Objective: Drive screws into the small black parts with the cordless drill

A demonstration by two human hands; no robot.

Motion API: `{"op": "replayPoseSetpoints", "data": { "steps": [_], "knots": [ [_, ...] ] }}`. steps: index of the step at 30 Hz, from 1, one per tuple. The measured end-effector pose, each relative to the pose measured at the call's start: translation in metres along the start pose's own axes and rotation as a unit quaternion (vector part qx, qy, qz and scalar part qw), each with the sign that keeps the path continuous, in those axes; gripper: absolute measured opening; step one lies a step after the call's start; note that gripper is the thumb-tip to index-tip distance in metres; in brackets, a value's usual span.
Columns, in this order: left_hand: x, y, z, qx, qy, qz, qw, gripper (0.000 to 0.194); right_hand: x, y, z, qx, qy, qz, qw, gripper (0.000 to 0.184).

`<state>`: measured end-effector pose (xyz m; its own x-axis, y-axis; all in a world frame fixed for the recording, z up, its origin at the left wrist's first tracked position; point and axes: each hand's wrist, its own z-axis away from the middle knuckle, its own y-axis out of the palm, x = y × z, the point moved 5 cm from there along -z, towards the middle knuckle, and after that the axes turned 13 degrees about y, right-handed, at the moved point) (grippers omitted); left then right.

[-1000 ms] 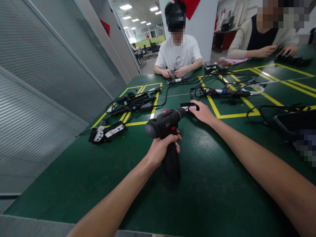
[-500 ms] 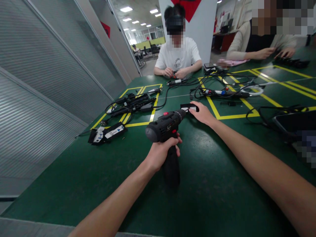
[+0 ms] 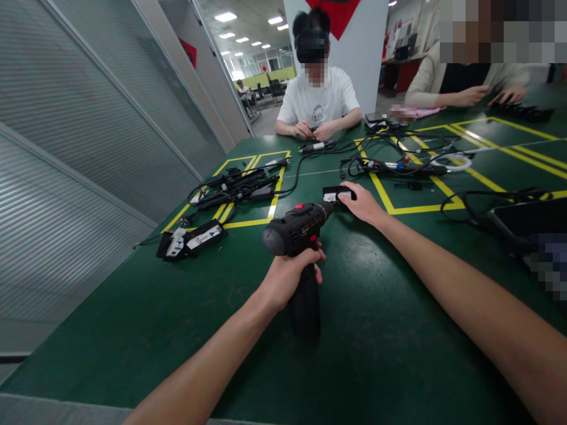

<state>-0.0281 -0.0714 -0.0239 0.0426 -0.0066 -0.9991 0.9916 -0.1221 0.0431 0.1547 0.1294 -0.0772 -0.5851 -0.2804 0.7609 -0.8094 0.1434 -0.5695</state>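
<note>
My left hand (image 3: 287, 277) is wrapped round the grip of a black cordless drill (image 3: 297, 227) with red buttons, held above the green table (image 3: 177, 307). The drill's nose points away from me at a small black part with a white label (image 3: 337, 194). My right hand (image 3: 363, 203) rests on that part, fingers curled over its near edge and pressing it to the table.
Black parts with white labels (image 3: 190, 241) lie at the left, a heap of black tools and cables (image 3: 239, 184) beyond them in a yellow-taped box. More cables and a white ring (image 3: 452, 160) lie far right. Two other people sit across the table. A dark case (image 3: 527, 219) sits at right.
The drill has dipped slightly and its nose has edged closer to the small black part. My right hand stays on the part.
</note>
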Motion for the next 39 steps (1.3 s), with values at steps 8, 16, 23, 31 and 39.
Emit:
{"op": "replayPoseSetpoints", "data": {
  "steps": [8,16,23,31,39],
  "knots": [
    [0.0026,-0.001,-0.002,-0.005,-0.013,0.012,1.0,0.029,0.0001,0.0,0.0002,-0.007,0.003,0.001,1.0,0.043],
    [0.0033,-0.0012,-0.0018,-0.003,-0.014,0.011,1.0,0.029,0.0008,-0.001,0.0003,-0.007,0.006,0.004,1.0,0.044],
    [0.0029,-0.0002,-0.0019,-0.002,-0.014,0.005,1.0,0.029,-0.0002,-0.0002,-0.0004,-0.009,0.008,0.005,1.0,0.043],
    [0.0026,-0.0003,-0.0018,-0.004,-0.016,0.003,1.0,0.03,0.0005,-0.0006,-0.0001,-0.01,0.008,0.003,1.0,0.043],
    [0.0035,-0.0005,-0.003,-0.004,-0.011,0.005,1.0,0.028,-0.0007,-0.0002,0.0,-0.011,0.008,0.005,1.0,0.042]
  ]
}}
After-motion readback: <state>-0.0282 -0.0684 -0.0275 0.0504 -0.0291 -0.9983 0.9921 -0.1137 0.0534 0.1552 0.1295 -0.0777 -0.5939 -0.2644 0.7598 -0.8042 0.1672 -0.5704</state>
